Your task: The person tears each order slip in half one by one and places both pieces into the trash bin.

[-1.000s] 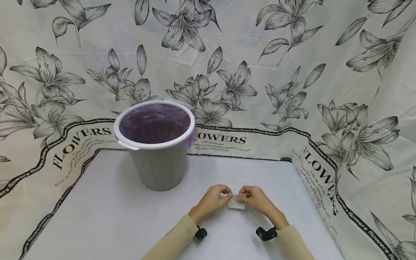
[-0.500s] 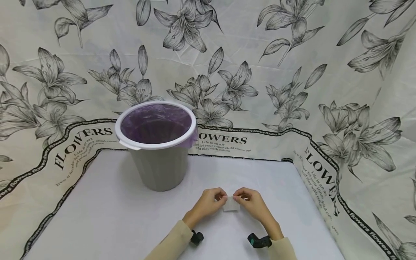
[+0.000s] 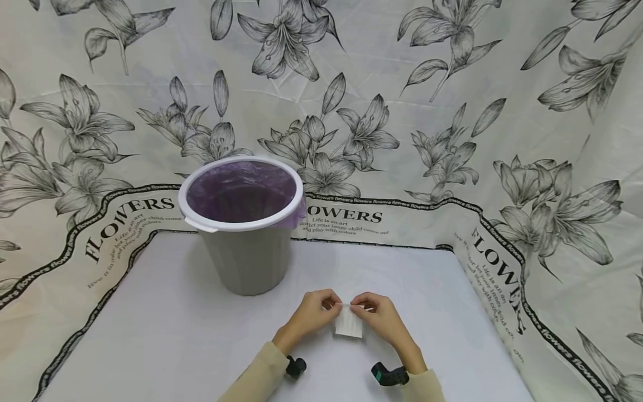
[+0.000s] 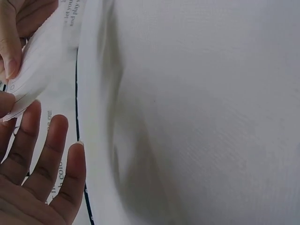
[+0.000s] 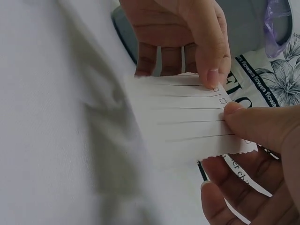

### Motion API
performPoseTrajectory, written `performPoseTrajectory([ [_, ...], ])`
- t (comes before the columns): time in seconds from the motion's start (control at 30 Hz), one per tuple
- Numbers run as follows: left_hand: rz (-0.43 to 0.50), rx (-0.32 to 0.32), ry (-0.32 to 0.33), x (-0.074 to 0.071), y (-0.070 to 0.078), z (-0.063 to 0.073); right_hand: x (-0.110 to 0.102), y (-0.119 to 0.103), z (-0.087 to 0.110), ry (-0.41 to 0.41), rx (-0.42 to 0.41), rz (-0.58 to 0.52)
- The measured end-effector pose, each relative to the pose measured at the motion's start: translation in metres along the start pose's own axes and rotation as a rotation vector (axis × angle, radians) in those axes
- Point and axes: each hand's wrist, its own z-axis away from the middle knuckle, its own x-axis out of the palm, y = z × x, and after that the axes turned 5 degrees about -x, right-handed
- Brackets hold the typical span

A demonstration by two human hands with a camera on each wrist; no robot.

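Observation:
A small white slip of paper (image 3: pixel 348 325) hangs between both hands in the head view. Printed lines and little checkboxes show on the paper slip (image 5: pixel 187 110) in the right wrist view, and its lower edge looks jagged. My left hand (image 3: pixel 310 314) pinches its top edge on the left. On the right of that edge, my right hand (image 3: pixel 380 317) pinches it between thumb and fingers. The left wrist view shows the other fingers (image 4: pixel 49 154) of my left hand spread away from the paper.
A grey trash bin (image 3: pixel 251 259) with a white rim and a purple liner (image 3: pixel 241 192) stands at the back left of the white table (image 3: pixel 150 312). Flower-printed cloth (image 3: pixel 351 145) hangs behind and along the sides.
Both hands have moved left and slightly toward the person with the paper slip. The hands have drawn a little closer together, and more of the slip's face now shows below the fingers.

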Motion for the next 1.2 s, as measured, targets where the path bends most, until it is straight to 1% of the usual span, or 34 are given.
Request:
performPoseTrajectory([
  [0.13, 0.008, -0.007, -0.005, -0.004, -0.004, 0.002, 0.007, -0.001, -0.001, -0.002, -0.009, -0.010],
  [0.27, 0.007, -0.003, 0.019, -0.008, -0.008, 0.006, 0.016, -0.004, -0.003, -0.002, -0.022, -0.016],
  [0.33, -0.003, -0.011, 0.030, -0.011, -0.010, 0.009, 0.022, -0.006, -0.004, -0.010, -0.033, -0.011],
  [0.47, -0.025, -0.035, 0.025, -0.018, -0.015, 0.013, 0.033, -0.010, -0.004, -0.014, -0.049, 0.003],
  [0.6, -0.020, -0.056, 0.017, -0.026, -0.016, 0.019, 0.042, -0.014, -0.004, 0.010, -0.045, -0.006],
  [0.83, -0.013, -0.103, 0.047, -0.041, -0.016, 0.033, 0.056, -0.025, -0.008, 0.006, -0.065, -0.047],
  [0.97, -0.019, -0.107, 0.063, -0.045, -0.015, 0.036, 0.059, -0.027, -0.008, 0.005, -0.061, -0.067],
  [1.2, -0.015, -0.089, 0.085, -0.045, -0.015, 0.038, 0.056, -0.026, -0.005, 0.006, -0.060, -0.063],
])
